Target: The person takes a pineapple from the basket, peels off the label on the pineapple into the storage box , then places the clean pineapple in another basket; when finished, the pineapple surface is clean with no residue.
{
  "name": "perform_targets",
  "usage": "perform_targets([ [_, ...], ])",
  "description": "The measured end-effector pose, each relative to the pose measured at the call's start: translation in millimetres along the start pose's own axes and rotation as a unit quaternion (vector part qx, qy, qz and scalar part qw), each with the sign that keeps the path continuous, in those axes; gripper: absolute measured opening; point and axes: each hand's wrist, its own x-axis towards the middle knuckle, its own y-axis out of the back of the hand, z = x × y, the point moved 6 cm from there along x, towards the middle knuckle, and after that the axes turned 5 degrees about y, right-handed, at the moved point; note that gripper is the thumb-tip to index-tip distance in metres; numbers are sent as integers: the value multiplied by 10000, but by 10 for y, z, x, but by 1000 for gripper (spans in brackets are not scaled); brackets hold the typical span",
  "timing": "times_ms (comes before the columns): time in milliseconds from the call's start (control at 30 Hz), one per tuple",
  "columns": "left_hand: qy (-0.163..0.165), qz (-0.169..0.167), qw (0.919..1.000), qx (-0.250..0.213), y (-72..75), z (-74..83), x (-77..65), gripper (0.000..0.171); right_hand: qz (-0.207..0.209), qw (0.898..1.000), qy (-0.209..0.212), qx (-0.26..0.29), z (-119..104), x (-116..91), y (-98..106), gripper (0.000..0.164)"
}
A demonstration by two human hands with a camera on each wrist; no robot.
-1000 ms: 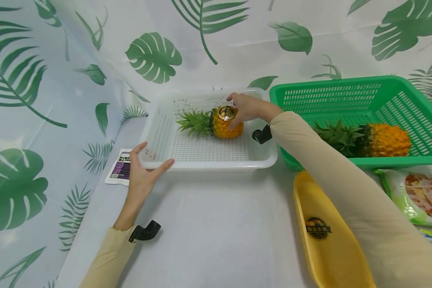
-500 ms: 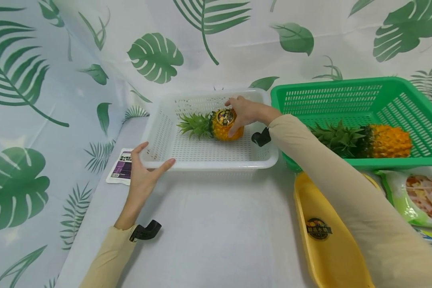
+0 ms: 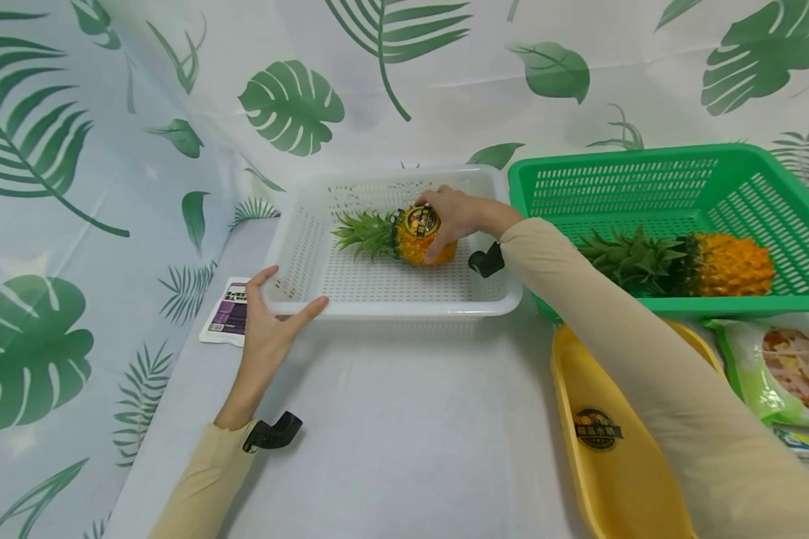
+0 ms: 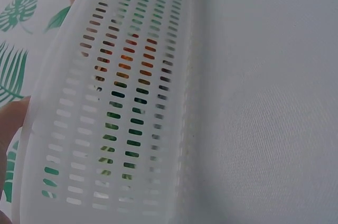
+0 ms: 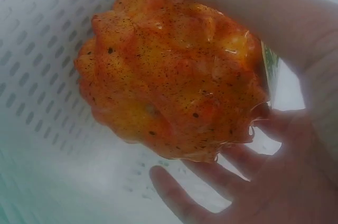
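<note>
The pineapple (image 3: 407, 247) lies on its side in the white basket (image 3: 398, 308), right of the basket's middle, leaves pointing left and the rounded base right. A round black-and-gold label shows on its upper face. The right hand (image 3: 455, 213) reaches in from the right, over the base end; its grip is curled round the fruit, thumb on the near side and fingers on the far side, with the label just left of the gap between them. In the right wrist view the orange skin sits between thumb and fingers, and the fingers stand a little apart from one another.

The left hand (image 3: 267, 329) is at the basket's near left corner, its grip spread wide: the thumb rests along the near rim and a finger touches the left rim. A purple-and-white packet (image 3: 228, 314) lies just left of it.

To the right, the green basket (image 3: 735, 305) holds a second pineapple (image 3: 728, 263), leaves also left. Near it on the bench (image 3: 404, 419) are a long yellow tray (image 3: 600, 479), partly under the right sleeve (image 3: 647, 374), and a green-and-white bag (image 3: 782, 370). Leaf-printed cloth (image 3: 445, 112) hangs behind.
</note>
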Motion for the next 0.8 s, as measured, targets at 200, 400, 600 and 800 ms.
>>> perform_targets([
  [200,-74,46,10000,47,15,8,-9,97,23,9993,259,278,-47,13,-30,100],
  [400,-58,85,9999,55,44,-6,-11,95,68,9989,321,347,-84,17,-63,102],
  [600,-56,7,10000,18,20,-4,3,95,68,9996,218,187,-63,7,-78,105],
  [800,-49,35,10000,-45,-5,-3,5,95,120,9994,254,226,-37,-3,-74,102],
])
